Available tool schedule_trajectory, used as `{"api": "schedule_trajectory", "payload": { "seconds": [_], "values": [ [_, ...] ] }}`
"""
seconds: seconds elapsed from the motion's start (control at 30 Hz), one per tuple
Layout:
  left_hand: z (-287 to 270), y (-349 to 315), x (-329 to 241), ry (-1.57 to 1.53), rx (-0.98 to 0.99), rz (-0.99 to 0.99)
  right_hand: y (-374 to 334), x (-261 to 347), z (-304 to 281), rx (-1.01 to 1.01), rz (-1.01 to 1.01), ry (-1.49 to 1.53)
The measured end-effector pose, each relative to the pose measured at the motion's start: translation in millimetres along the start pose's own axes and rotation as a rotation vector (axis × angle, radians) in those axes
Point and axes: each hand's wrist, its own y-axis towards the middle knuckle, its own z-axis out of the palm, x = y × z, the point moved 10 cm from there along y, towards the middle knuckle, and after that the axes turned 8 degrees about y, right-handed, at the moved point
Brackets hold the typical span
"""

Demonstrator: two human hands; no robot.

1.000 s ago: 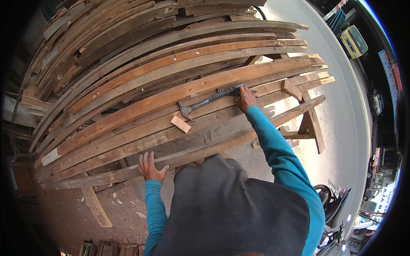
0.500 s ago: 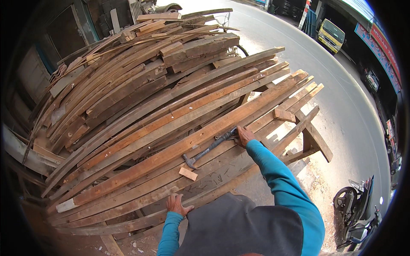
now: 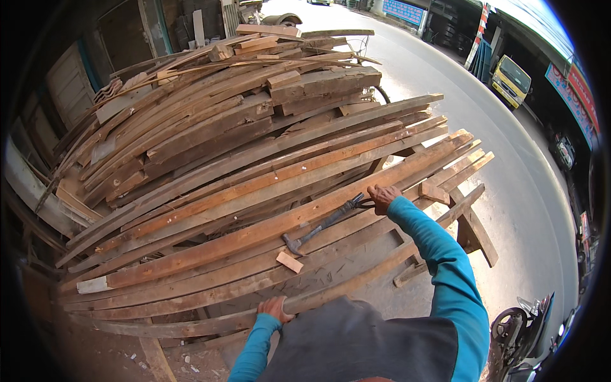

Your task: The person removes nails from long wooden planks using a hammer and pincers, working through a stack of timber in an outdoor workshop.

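My left hand (image 3: 275,309) rests on the nearest wooden beam (image 3: 210,327), thumb apart from the fingers. Farther up and to the right, the fingers of my right hand (image 3: 384,199) are closed at the handle ends of dark pincers (image 3: 361,202); the palm side is hidden. Lying slantwise across the planks is a claw hammer (image 3: 324,227), its handle end close to the pincers. Beside the hammer's head sits a small pale wood block (image 3: 290,261). A long reddish-brown beam (image 3: 254,238) runs just beyond these tools.
Scattered nails (image 3: 305,276) lie below the wood block. Another short block (image 3: 434,192) sits right of my right hand. A large timber stack (image 3: 216,127) fills the far left. To the right are a road (image 3: 509,172), a parked motorcycle (image 3: 525,331) and a yellow truck (image 3: 511,81).
The whole view has shifted, so the scene sits lower and farther right at the top. My right hand and the pincers have moved slightly rightward relative to the hammer. My left hand stays on the beam.
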Motion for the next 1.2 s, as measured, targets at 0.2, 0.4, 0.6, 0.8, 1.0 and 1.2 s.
{"api": "schedule_trajectory", "payload": {
  "seconds": [0.2, 0.4, 0.6, 0.8, 1.0, 1.2],
  "values": [
    [35.4, -14.7, -12.1, -0.023, 0.053, -0.049, -1.0, -104.2, -20.5, -0.173, 0.103, 0.298],
    [0.2, 3.9, -29.0, 0.024, -0.073, 0.171, -167.6, -155.2, 100.7, -0.251, 0.651, 1.63],
    [-4.5, -24.7, 25.7, 0.001, -0.039, 0.003, -175.6, -77.9, 70.9, -0.056, 0.54, 1.686],
    [11.3, -39.0, 73.5, -0.02, -0.022, 0.109, -313.9, -140.7, 84.8, -0.528, 0.688, 2.006],
    [-22.6, -13.9, -30.3, 0.183, -0.016, 0.124, -405.2, -189.8, 210.1, -0.846, 0.956, 2.123],
    [-70.8, 66.4, -350.9, 0.062, -0.426, 0.427, -405.9, -192.8, 295.2, -0.537, 1.029, 2.42]
  ]
}}
